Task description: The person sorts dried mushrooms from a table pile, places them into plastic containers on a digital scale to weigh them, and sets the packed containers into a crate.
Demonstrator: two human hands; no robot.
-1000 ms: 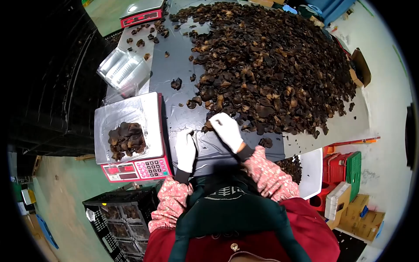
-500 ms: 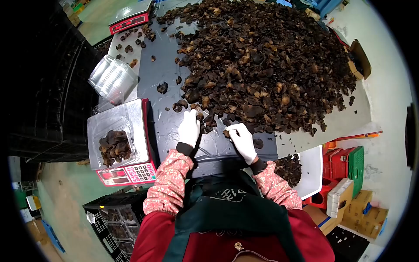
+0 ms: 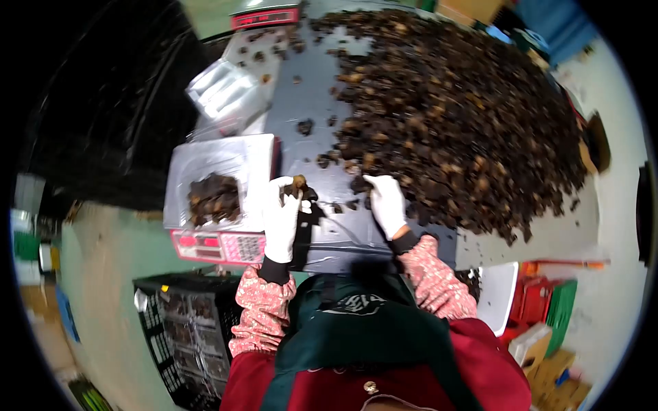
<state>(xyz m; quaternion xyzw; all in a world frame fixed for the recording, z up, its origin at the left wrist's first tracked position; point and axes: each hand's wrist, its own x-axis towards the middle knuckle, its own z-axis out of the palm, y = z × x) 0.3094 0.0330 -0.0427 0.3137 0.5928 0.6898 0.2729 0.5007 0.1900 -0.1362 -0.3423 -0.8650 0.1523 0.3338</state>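
While left grip [image 3: 280, 220] tip-pinches brown piece [image 3: 299, 182] | dark piece [image 3: 358, 185] at right grip [image 3: 388, 205] | right's closure unclear

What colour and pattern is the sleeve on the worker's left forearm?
The left sleeve is pink with small pale markings; the head view shows it best.

My left hand [image 3: 279, 218] and right hand [image 3: 388, 205] wear white gloves [image 3: 279, 240], with black cuffs [image 3: 274, 271] and pink, pale-flecked sleeves [image 3: 263, 308]. Over my dark red top [image 3: 490, 359] is a dark green apron [image 3: 363, 339], white print [image 3: 360, 303] toward twelve o'clock; a round, shiny button [image 3: 371, 387] sits at six.
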